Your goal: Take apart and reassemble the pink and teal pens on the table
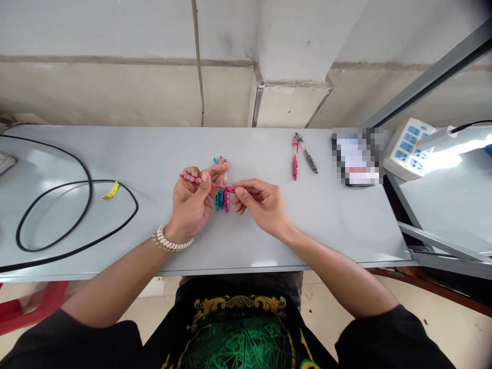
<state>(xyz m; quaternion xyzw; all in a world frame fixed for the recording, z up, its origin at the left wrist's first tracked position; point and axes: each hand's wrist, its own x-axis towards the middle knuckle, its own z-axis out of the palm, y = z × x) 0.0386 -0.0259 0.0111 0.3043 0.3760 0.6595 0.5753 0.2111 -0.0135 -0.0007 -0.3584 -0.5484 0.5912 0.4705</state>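
Note:
Over the middle of the grey table [253,246], my left hand [194,200] pinches the clear and red barrel of a pen [191,178] between thumb and fingers. My right hand [261,202] grips the pink front part [229,189] of the pen, and a thin reddish length shows between the two hands. Beneath and just behind my hands lie several pens side by side: teal pens [219,201] and a pink pen [226,202], partly hidden by my fingers.
At the back right lie another pink pen [295,159], a grey pen [308,158] and a blurred-out phone [357,166]. A white power strip [409,148] stands farther right. A black cable [90,189] with a yellow tag [111,191] loops across the left.

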